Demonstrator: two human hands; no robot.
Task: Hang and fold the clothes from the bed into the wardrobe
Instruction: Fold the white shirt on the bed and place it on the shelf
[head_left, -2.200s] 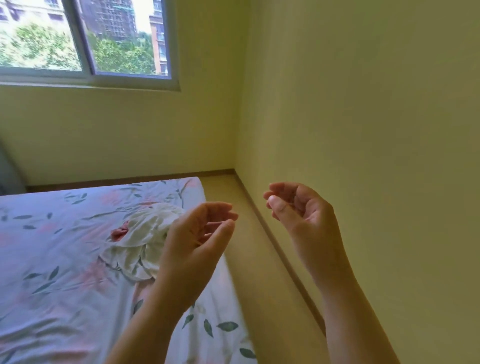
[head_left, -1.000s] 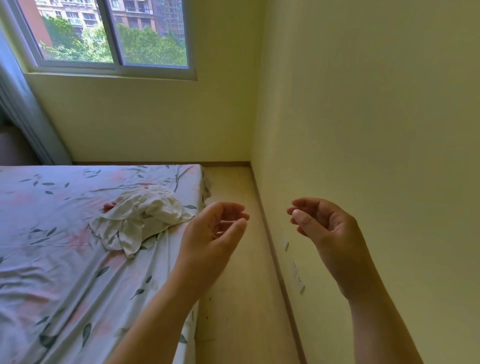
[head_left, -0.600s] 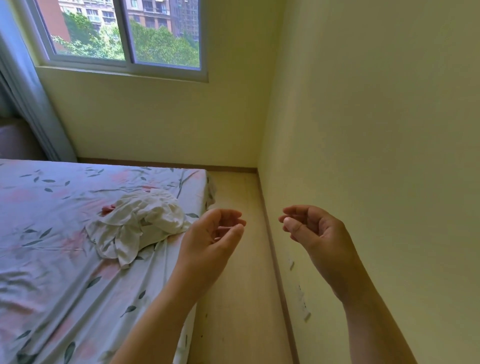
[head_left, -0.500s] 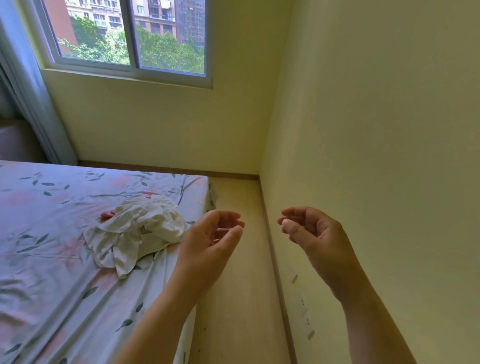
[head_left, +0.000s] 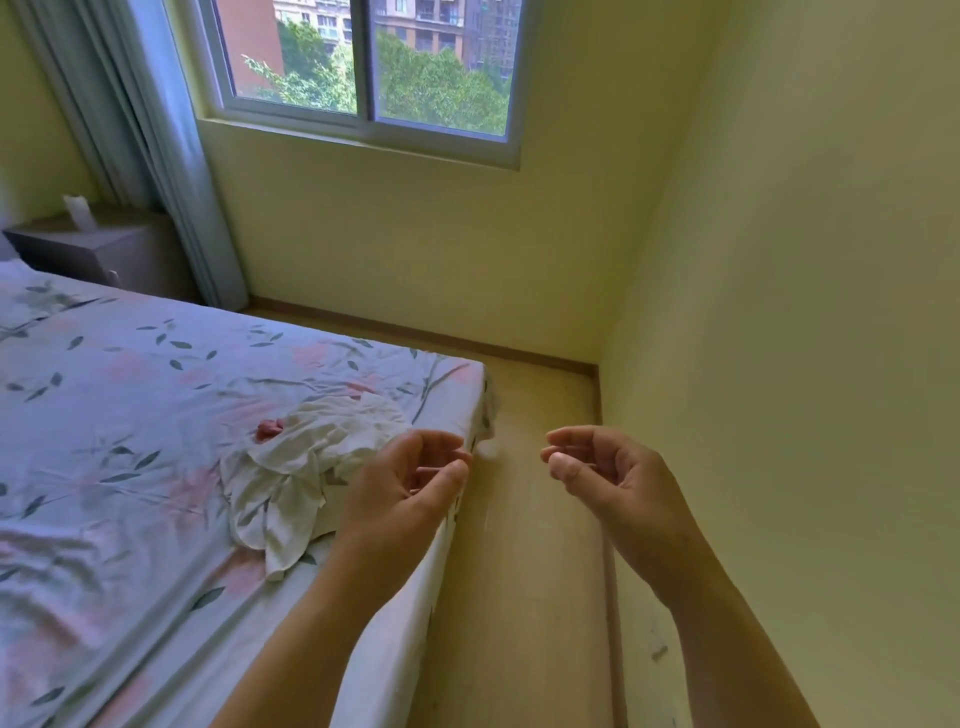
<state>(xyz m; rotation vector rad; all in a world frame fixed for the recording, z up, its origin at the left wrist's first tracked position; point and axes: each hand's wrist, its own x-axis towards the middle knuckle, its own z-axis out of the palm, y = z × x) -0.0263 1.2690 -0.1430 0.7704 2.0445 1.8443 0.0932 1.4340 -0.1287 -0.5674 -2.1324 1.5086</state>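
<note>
- Head view: left hand (head_left: 405, 488) is hovering in the air over the near corner of the bed (head_left: 130, 415), palm turned inward, fingers loosely curled, gripping nothing.
- Right hand (head_left: 608, 478) is hovering at the same height over the floor (head_left: 519, 571) strip between the bed and the side wall (head_left: 805, 312); fingers relaxed and half curled, holding nothing.
- The two hands are facing each other with a gap between them, neither touching anything.
- Crumpled white garment (head_left: 311, 467) is lying in a heap on the floral sheet near the bed's corner, just beside the left hand from this angle but apart from it.
- Small pink item (head_left: 270, 429) is showing at the heap's far-left edge; too small to identify.
- Background: window (head_left: 363, 67) and curtain (head_left: 145, 130) are sitting on the far wall, nightstand (head_left: 98, 249) beside the curtain.
</note>
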